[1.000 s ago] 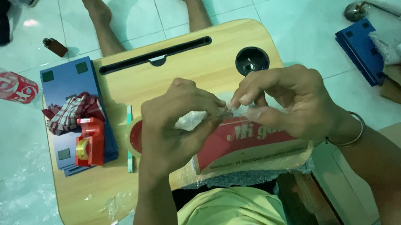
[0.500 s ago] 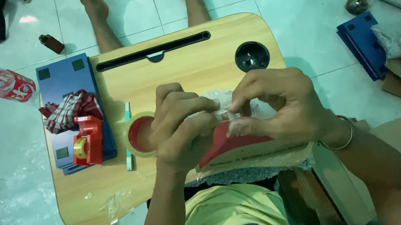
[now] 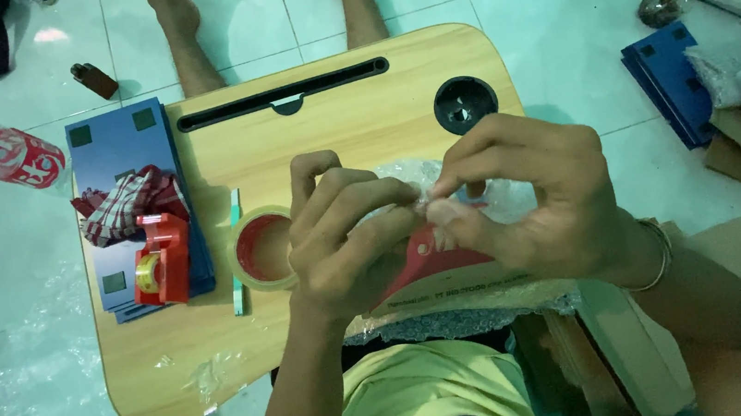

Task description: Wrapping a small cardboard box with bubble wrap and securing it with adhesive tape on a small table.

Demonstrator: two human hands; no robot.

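Both hands over the desk (image 3: pixel 360 116). Left hand (image 3: pixel 346 239) and right hand (image 3: pixel 528 199) fingers pinched narrow on bubble wrap (image 3: pixel 404 176) covering a red packet (image 3: pixel 438 270). Tape roll (image 3: pixel 262 248) just left.

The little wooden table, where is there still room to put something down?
Bare wood on the table lies between the long slot and the hands, and at the near left corner below the tape roll. It is crowded around the left hand, right hand and red package.

red box (image 3: pixel 452 268) (mostly behind hands (image 3: pixel 432 219))
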